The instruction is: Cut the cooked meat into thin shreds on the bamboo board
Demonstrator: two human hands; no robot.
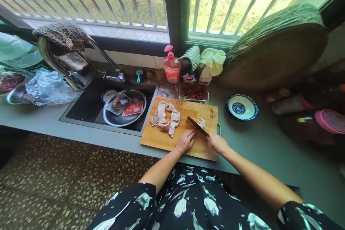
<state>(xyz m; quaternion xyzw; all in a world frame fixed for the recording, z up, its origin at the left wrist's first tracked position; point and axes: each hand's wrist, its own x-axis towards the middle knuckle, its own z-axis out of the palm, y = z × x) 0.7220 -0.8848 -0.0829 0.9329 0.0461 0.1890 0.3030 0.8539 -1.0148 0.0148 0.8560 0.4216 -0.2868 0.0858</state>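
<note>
On the wooden cutting board (153, 134), my right hand (217, 143) is closed round the handle of a kitchen knife (198, 126). The blade points up and left across the board. My left hand (185, 141) rests just left of the blade, its fingers pressed together on the board; whatever lies under them is hidden. Small pale slices of meat (201, 122) lie on the far right side of the blade. Larger strips of raw, pale pink meat (161, 115) are spread over the board's left half.
Left of the board, a sink (78, 109) holds a metal basin (107, 116) with packaged food. Behind the board stand a tray of dark red meat (195, 93) and a pink pump bottle (171, 66). A blue-and-white plate (252, 109) sits to the right.
</note>
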